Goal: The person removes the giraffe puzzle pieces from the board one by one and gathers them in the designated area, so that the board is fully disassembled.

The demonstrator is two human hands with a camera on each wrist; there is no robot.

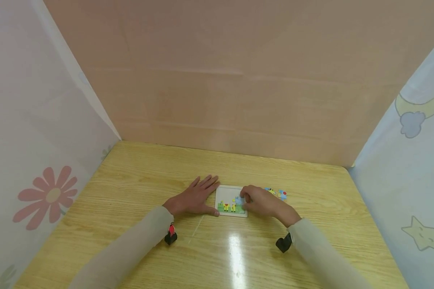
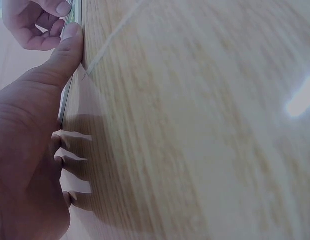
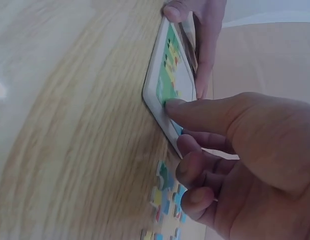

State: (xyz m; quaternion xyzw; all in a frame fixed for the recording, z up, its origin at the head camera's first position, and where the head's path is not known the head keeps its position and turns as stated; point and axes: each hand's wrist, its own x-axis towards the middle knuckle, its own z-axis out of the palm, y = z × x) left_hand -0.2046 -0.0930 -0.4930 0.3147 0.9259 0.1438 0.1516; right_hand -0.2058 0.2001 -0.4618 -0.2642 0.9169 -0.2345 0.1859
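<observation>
A small white-framed jigsaw board (image 1: 227, 192) lies on the table, its lower strip filled with green pieces (image 1: 222, 208) showing yellow figures. My left hand (image 1: 196, 199) is spread flat along the board's left side, with the thumb (image 2: 70, 37) touching its near left corner. At the right side, my right hand (image 1: 263, 202) has its thumb and curled fingers on a light-blue puzzle piece (image 1: 239, 200) lying over the board. In the right wrist view the thumb (image 3: 180, 107) presses at the frame's right end; the fingers partly hide the blue piece.
Several loose puzzle pieces (image 1: 282, 194) lie on the wooden table (image 1: 159, 164) just beyond the right hand. A tan panel (image 1: 235, 100) closes off the back. Printed cloths stand at the left (image 1: 21, 120) and right (image 1: 401, 180).
</observation>
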